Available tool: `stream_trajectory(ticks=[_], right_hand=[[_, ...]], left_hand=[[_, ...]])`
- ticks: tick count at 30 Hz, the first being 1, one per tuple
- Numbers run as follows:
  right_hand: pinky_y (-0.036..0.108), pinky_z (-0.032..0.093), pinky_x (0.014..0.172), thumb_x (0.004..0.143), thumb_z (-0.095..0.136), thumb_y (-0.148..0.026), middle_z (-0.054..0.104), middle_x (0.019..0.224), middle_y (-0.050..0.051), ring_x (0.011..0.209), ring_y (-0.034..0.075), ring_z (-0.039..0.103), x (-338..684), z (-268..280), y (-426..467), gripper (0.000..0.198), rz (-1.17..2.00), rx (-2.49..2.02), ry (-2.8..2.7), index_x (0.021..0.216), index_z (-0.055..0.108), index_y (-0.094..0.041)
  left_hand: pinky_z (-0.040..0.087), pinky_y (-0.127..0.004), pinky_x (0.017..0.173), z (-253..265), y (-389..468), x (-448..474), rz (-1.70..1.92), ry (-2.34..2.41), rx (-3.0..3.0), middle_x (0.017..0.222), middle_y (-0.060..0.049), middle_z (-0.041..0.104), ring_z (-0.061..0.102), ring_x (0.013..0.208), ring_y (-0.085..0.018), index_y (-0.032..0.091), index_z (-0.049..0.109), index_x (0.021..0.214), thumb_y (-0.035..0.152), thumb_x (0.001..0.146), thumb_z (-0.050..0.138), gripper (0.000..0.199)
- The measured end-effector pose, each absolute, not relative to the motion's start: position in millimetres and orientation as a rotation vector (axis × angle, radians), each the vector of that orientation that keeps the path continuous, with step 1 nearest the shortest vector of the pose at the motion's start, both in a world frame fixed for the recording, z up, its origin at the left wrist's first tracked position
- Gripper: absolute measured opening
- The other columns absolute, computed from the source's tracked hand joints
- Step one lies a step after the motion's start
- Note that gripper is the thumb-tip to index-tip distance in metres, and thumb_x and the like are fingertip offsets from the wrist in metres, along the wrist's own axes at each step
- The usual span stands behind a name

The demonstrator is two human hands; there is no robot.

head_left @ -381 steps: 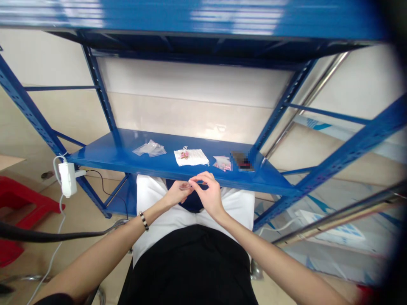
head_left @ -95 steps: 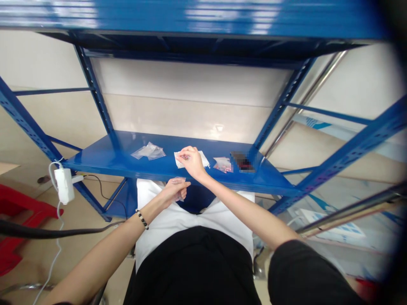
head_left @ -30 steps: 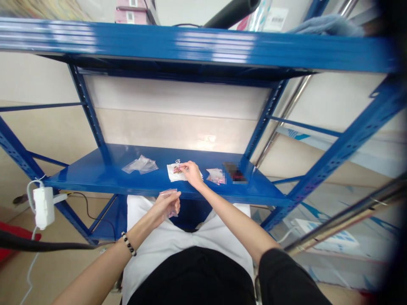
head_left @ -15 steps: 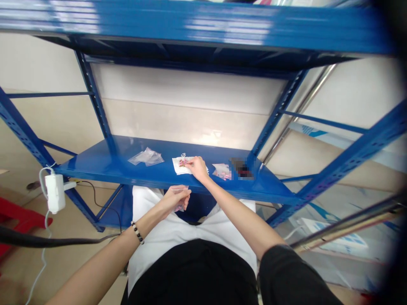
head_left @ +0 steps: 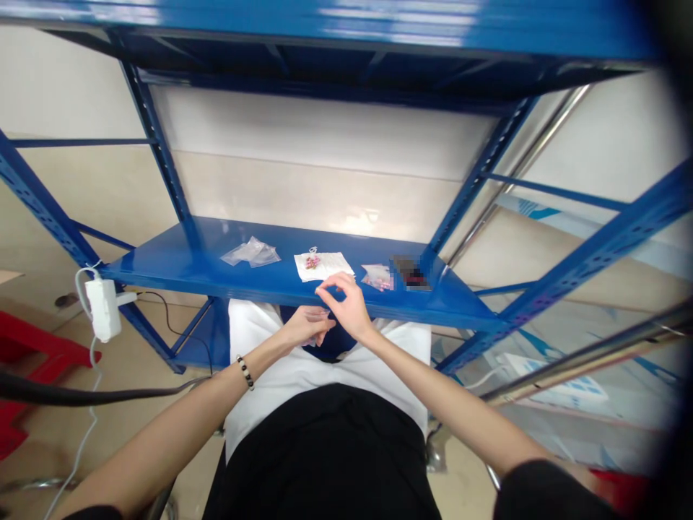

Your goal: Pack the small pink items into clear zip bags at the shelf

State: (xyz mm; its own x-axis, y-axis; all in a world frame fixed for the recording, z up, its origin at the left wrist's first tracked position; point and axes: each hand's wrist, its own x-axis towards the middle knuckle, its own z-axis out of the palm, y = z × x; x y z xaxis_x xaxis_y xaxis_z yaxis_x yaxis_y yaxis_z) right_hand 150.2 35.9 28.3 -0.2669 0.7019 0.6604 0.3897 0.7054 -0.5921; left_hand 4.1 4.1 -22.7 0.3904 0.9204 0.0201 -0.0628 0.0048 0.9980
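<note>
My left hand (head_left: 308, 326) is closed on a small clear plastic bag (head_left: 318, 315), held just in front of the shelf edge above my lap. Beside it, my right hand (head_left: 346, 303) hovers close to the bag, thumb and forefinger pinched; whatever is between the fingertips is too small to make out. Behind my right hand a white cloth or paper (head_left: 336, 264) lies on the blue shelf (head_left: 195, 253). On its left part sits a little heap of pink and gold bead-like pieces (head_left: 312, 261), with a white loop (head_left: 312, 250) at its far edge.
Several clear plastic bags (head_left: 252, 252) lie to the left on the shelf. To the right are a bag with pink pieces (head_left: 377, 276) and a blurred dark item (head_left: 411, 273). An upper blue shelf beam (head_left: 243, 22) crosses above; a white power strip (head_left: 102, 309) hangs left.
My right hand has drawn back from the bead-like pieces toward my left hand, fingertips still pinched. My left hand keeps its bag, close to the shelf edge. The view has tilted slightly.
</note>
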Motion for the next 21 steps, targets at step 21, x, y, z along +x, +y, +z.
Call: stream_trajectory(ticks=[21], right_hand=[[0.045,0.038,0.098,0.091,0.060,-0.035,0.063,0.111,0.006,0.108,0.025,0.052,186,10,-14,0.018,0.575,-0.885,-2.010,0.080,0.070,-0.025]], left_hand=[[0.043,-0.025,0.055,-16,-18,15,0.789,0.587,1.188,0.062,-0.006,0.064,0.061,0.055,-0.015,0.011,0.063,0.075,0.040,0.073,0.078,0.033]])
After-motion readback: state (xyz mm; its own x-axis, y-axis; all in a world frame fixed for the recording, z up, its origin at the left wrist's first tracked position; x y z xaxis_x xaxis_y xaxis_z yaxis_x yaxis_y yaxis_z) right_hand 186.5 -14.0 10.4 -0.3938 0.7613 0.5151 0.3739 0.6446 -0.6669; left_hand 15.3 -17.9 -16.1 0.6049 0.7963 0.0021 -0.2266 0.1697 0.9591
